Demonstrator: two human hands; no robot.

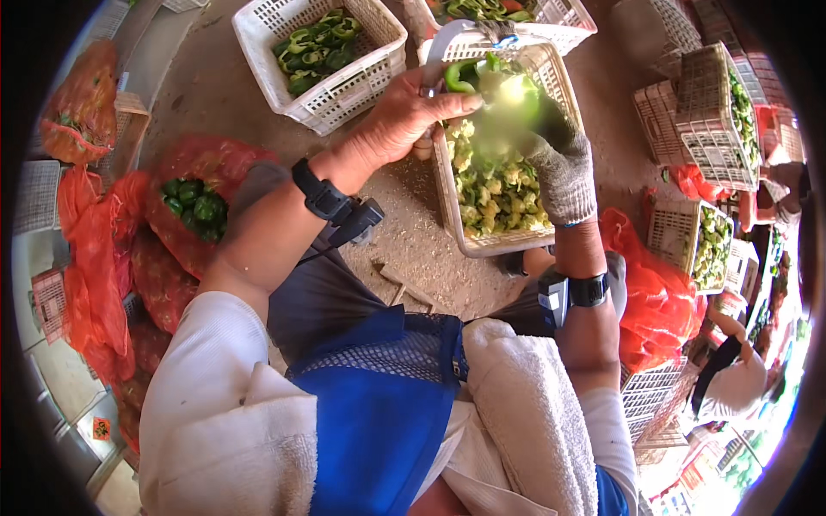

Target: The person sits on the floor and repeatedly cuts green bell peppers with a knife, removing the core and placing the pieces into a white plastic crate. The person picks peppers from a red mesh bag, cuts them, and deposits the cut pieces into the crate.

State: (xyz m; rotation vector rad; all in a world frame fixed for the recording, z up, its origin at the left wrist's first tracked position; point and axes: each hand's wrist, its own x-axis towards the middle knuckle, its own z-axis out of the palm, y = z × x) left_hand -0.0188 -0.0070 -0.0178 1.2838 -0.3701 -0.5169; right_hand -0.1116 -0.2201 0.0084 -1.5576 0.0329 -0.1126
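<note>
My bare left hand (pixel 413 106), a metal band near its fingers, is closed at the edge of a cut green bell pepper (pixel 461 76). A pale curved strip rises behind its fingers; I cannot tell what it is. My right hand (pixel 558 168), in a grey knit glove with a dark palm, curls round the pepper's other side, where glare and blur hide detail. Both hands are over a white plastic crate (pixel 453 216) of pale green pepper cores (pixel 497 203). Cut green pepper pieces (pixel 319 48) lie in a second crate (pixel 361 90) at upper left.
Another crate (pixel 571 29) with green and orange pieces stands at the top. Red mesh sacks (pixel 177 251), one showing whole green peppers (pixel 197 208), lie at left. At right are a red mesh sack (pixel 652 297), stacked crates (pixel 716 122) and a person (pixel 732 380). Wooden pieces (pixel 406 284) lie on the floor.
</note>
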